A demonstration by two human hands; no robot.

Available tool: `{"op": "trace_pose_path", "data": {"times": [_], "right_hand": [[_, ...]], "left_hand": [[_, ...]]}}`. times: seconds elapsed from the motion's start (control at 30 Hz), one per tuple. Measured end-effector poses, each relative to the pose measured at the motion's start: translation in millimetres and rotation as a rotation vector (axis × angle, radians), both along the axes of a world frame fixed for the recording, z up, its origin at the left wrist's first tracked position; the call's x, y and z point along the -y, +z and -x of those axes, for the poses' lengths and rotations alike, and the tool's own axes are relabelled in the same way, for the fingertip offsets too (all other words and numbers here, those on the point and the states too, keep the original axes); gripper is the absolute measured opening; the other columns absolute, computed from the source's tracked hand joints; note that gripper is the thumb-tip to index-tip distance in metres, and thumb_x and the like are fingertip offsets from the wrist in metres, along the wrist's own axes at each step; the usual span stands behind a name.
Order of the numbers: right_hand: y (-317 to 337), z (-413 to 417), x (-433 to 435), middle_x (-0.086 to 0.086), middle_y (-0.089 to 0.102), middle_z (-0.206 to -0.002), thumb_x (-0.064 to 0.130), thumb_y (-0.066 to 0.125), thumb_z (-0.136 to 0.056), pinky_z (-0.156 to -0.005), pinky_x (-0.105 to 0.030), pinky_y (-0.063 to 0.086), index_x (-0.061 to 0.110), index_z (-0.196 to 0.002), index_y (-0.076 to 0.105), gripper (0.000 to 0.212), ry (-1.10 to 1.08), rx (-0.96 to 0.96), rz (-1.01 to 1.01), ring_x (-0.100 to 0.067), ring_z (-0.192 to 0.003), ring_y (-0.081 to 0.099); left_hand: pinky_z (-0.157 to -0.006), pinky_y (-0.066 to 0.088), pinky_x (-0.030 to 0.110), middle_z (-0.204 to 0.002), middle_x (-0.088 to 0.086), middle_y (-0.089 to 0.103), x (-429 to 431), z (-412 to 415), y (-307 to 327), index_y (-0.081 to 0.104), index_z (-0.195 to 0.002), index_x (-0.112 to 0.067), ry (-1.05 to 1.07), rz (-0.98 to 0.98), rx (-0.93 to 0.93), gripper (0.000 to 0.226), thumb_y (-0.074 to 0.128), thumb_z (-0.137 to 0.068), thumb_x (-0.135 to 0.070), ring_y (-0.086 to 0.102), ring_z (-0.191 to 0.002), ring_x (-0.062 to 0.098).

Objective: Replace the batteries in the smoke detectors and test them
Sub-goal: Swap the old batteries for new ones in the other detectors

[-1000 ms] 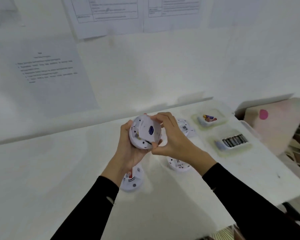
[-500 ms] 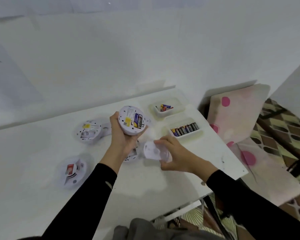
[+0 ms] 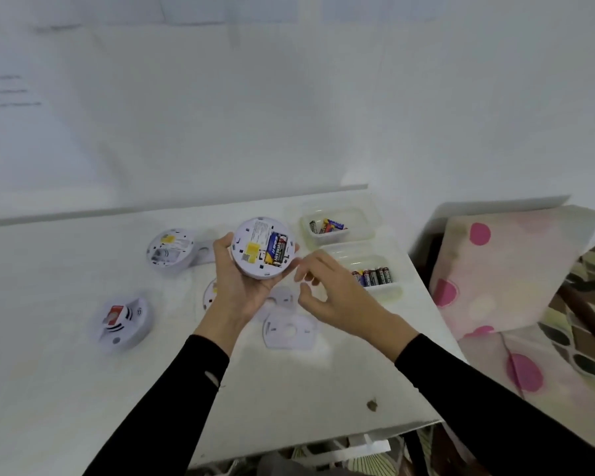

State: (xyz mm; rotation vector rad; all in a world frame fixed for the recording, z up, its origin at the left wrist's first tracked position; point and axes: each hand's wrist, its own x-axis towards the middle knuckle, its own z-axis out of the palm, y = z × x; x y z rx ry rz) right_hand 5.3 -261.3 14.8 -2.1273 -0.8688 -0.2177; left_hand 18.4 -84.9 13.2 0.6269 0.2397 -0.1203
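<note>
- Underneath, the white table (image 3: 83, 389) spreads below the held smoke detector (image 3: 255, 249). If the grip slips, the unit would probably land on the table or on the parts lying there.
- Right of the detector, off the table, a pink-spotted cushion (image 3: 502, 266) leans clear of the work.
- The left hand (image 3: 236, 290) cups the detector from below, fingers curled round its rim, back side facing up. With only one hand holding it, prying could twist it loose.
- The right hand (image 3: 337, 297) hovers just right of the detector, fingers loosely bent and thumb apart, holding nothing.
- Left of the detector lie an opened unit (image 3: 170, 250) and a face-up one with a red mark (image 3: 122, 321). A third (image 3: 209, 293) is mostly hidden behind the left wrist.
- Right of the detector sit two clear trays: the far tray (image 3: 371, 218) holds loose cells and the near tray (image 3: 385, 293) a row of batteries (image 3: 375, 277). Old and fresh ones could get mixed here.
- A mounting plate (image 3: 289, 329) lies flat below the detector, under the right hand. It blocks nothing.
- The fitted cells (image 3: 277, 250) fill the detector's open bay. Levered out carelessly, they could spring free and roll off.
</note>
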Motion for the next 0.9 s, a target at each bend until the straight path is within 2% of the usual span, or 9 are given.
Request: {"op": "trace_pose_path", "data": {"times": [0.07,0.2,0.33,0.4,0.5,0.67,0.8,0.9], "right_hand": [[18.0,-20.1,-0.3,0.001,0.052,-0.098,0.005,0.062,-0.083,-0.078,-0.016,0.043,0.008,-0.101,0.061,0.018,-0.075,0.065,-0.082,-0.009,-0.084,0.050],[34.2,-53.3,-0.5,0.003,0.047,-0.101,0.012,0.058,-0.086,-0.079,-0.013,0.038,0.011,-0.103,0.060,0.017,-0.131,-0.002,-0.010,-0.006,-0.086,0.047],[41.4,-72.2,1.4,0.001,0.045,-0.100,-0.005,0.041,-0.089,-0.070,-0.006,0.037,0.005,-0.099,0.058,0.022,-0.171,-0.095,-0.010,0.000,-0.081,0.046],[45.1,-79.8,-0.3,-0.001,0.044,-0.099,-0.006,0.038,-0.089,-0.069,-0.009,0.039,0.003,-0.097,0.057,0.022,-0.216,-0.128,-0.011,-0.009,-0.084,0.048],[46.4,-90.8,-4.1,-0.004,0.044,-0.097,-0.007,0.040,-0.087,-0.068,-0.019,0.039,0.002,-0.092,0.056,0.019,-0.280,-0.141,-0.027,-0.018,-0.083,0.049],[45.8,-105.6,2.9,-0.003,0.047,-0.091,-0.006,0.039,-0.087,-0.063,-0.005,0.036,0.009,-0.080,0.052,0.021,-0.305,-0.214,-0.064,-0.014,-0.079,0.046],[51.9,-112.3,16.0,-0.007,0.049,-0.100,0.015,0.043,-0.097,-0.060,-0.008,0.038,0.009,-0.083,0.051,0.017,-0.226,-0.376,-0.053,-0.009,-0.076,0.048],[55.6,-110.6,21.6,-0.005,0.057,-0.098,0.022,0.055,-0.094,-0.059,-0.011,0.041,0.009,-0.090,0.054,0.013,-0.150,-0.390,-0.059,-0.010,-0.075,0.053]], "left_hand": [[-0.077,0.058,0.049,-0.124,0.026,0.062,6.1,-2.2,5.2,0.053,-0.134,-0.006,0.006,-0.036,0.013,0.062,0.033,-0.093,-0.047,0.062,-0.108,0.042],[-0.091,0.050,0.048,-0.117,0.021,0.066,21.0,-11.9,16.6,0.063,-0.121,-0.011,0.003,-0.064,0.043,0.055,0.033,-0.093,-0.048,0.061,-0.109,0.037],[-0.080,0.058,0.045,-0.113,0.018,0.067,32.6,-24.8,23.9,0.063,-0.119,-0.013,0.006,-0.062,0.081,0.051,0.033,-0.094,-0.046,0.062,-0.104,0.033],[-0.075,0.058,0.042,-0.111,0.016,0.067,37.7,-32.7,26.7,0.064,-0.117,-0.014,0.021,-0.110,0.086,0.049,0.033,-0.096,-0.046,0.063,-0.100,0.030],[-0.077,0.057,0.041,-0.108,0.016,0.068,45.0,-46.0,29.7,0.061,-0.120,-0.012,0.029,-0.179,0.068,0.053,0.031,-0.098,-0.050,0.064,-0.097,0.028],[-0.080,0.058,0.044,-0.112,0.018,0.068,52.5,-58.6,26.0,0.058,-0.126,-0.010,0.028,-0.211,0.031,0.054,0.032,-0.099,-0.049,0.065,-0.100,0.029],[-0.076,0.059,0.043,-0.115,0.018,0.068,56.2,-63.4,20.2,0.053,-0.135,-0.007,0.017,-0.230,0.013,0.056,0.034,-0.099,-0.046,0.069,-0.097,0.028],[-0.078,0.060,0.044,-0.116,0.018,0.068,57.7,-68.3,18.4,0.053,-0.136,-0.006,0.007,-0.228,0.021,0.057,0.031,-0.100,-0.045,0.068,-0.101,0.028]]}}
